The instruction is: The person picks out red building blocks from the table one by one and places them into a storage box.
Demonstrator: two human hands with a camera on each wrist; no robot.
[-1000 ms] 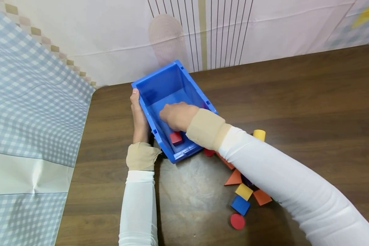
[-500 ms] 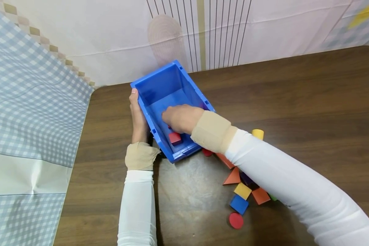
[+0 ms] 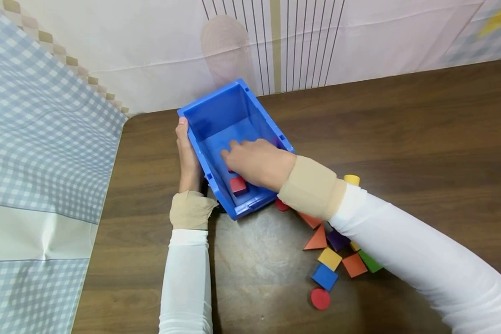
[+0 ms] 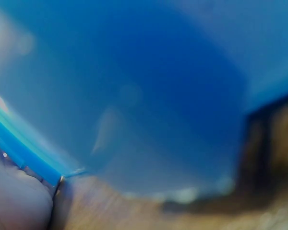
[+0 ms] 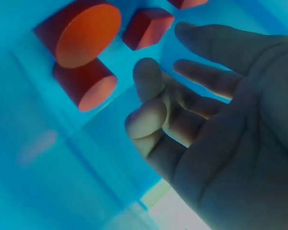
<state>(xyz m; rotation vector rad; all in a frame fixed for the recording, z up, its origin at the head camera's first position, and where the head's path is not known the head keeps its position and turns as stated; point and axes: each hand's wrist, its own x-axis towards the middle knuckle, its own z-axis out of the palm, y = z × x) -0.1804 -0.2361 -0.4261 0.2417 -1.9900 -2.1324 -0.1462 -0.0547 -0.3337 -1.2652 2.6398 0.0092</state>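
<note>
A blue plastic bin (image 3: 217, 113) stands at an angle near the table's back edge. My left hand (image 3: 188, 160) holds the bin's left side, its fingers mostly hidden behind the wall; in the left wrist view the blue wall (image 4: 134, 96) fills most of the picture. My right hand (image 3: 259, 162) is inside the bin, fingers loosely bent and holding nothing, as its palm (image 5: 221, 143) shows. Near the fingertips lie a large red cylinder (image 5: 89, 36), a smaller red cylinder (image 5: 86, 86) and a red block (image 5: 149, 28). A red block (image 3: 238, 184) shows by the bin's front wall.
Right of the bin, on the brown wooden table (image 3: 401, 125), lie loose blocks: an orange triangle (image 3: 316, 239), a yellow block (image 3: 330, 259), a blue block (image 3: 324, 277), a red disc (image 3: 320, 298), a green block (image 3: 370, 261) and others. A yellow cylinder (image 3: 352, 180) stands behind my right forearm.
My right hand has drawn slightly right inside the bin, and its fingers have loosened. More blocks show beside the forearm. My left hand and the bin stay put.
</note>
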